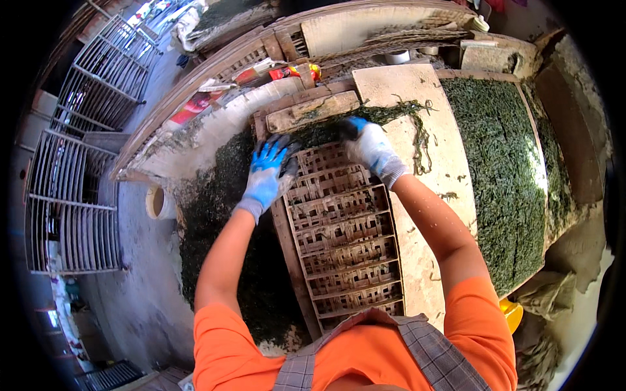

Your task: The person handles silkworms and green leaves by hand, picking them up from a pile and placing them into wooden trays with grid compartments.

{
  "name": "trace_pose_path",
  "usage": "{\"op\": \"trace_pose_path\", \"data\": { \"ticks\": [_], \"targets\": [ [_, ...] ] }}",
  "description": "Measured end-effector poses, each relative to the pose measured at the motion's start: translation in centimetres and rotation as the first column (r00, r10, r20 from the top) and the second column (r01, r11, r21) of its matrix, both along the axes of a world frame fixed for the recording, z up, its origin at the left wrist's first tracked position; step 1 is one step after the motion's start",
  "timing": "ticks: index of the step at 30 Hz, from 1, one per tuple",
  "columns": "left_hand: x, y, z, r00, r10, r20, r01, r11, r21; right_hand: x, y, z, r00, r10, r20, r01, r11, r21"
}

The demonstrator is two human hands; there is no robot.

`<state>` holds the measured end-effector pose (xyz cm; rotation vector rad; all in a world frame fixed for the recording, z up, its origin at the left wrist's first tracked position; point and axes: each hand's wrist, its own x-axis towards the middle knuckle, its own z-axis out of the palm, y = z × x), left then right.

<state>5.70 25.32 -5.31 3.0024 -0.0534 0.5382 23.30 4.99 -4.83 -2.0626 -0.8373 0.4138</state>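
My left hand [266, 171], in a blue and white work glove, has its fingers stretched out over the frame's left edge, beside a heap of dark green seaweed [225, 215]. At the far end of a slatted woven rack [342, 225], my right hand [373, 151] wears a matching glove and reaches down to a band of seaweed. Its fingertips are partly hidden and blurred, so their grip cannot be made out. Just beyond both hands lies a wooden block [313, 112]. To the right, a pale board [433, 215] carries loose seaweed strands [422, 140].
A wide sheet of seaweed [499, 176] covers the surface at the right. Metal slatted racks [75, 199] and a white bucket [160, 202] stand on the left. Red packets [195, 104] and stacked mats [411, 40] lie at the back. Something yellow [512, 316] shows near my right elbow.
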Motion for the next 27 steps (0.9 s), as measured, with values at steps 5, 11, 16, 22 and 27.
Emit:
{"op": "trace_pose_path", "data": {
  "ticks": [5,11,16,22,27],
  "targets": [
    [5.1,-2.6,0.6,0.965,0.077,0.25,-0.044,0.99,-0.134,-1.5,2.1,-4.2,0.724,0.16,0.671,0.235,0.858,-0.457],
    [16.4,-9.9,1.7,0.994,-0.001,-0.106,-0.004,0.999,-0.047,-3.8,3.7,-5.4,0.895,0.122,0.43,0.08,0.903,-0.422],
    [18.3,-12.8,1.3,0.944,-0.151,-0.293,0.129,0.987,-0.094,-4.0,2.9,-8.6,0.976,0.037,0.215,0.065,0.892,-0.448],
    [14.3,-9.5,3.8,0.888,-0.139,-0.438,-0.203,0.738,-0.644,-2.2,2.5,-4.2,0.977,0.212,0.035,-0.156,0.81,-0.566],
    [9.5,-2.2,0.8,0.782,0.43,-0.452,-0.454,-0.105,-0.885,-4.0,1.6,-3.4,0.917,0.073,0.393,0.098,0.912,-0.399]
  ]
}}
